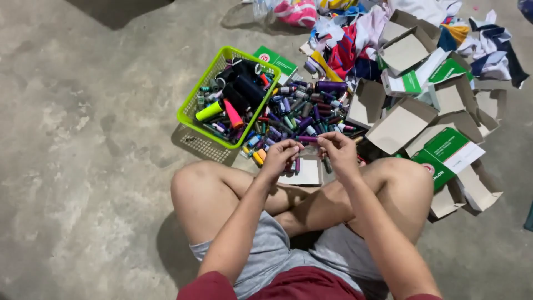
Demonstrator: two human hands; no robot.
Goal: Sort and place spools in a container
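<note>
I sit cross-legged on a concrete floor. My left hand (282, 155) and my right hand (337, 150) meet in front of my knees and together pinch a small purple thread spool (307, 139), held level between them. My left hand also seems to hold more small spools below its fingers. Just beyond my hands lies a heap of small thread spools (302, 114) in many colours. A tilted green plastic basket (195, 108) at the left of the heap holds larger spools, black, yellow-green and pink.
Several open cardboard boxes (401, 125) with green and white lids lie to the right. A pile of coloured cloth (355, 39) lies behind the heap. A flat white card (305, 173) rests on the floor under my hands.
</note>
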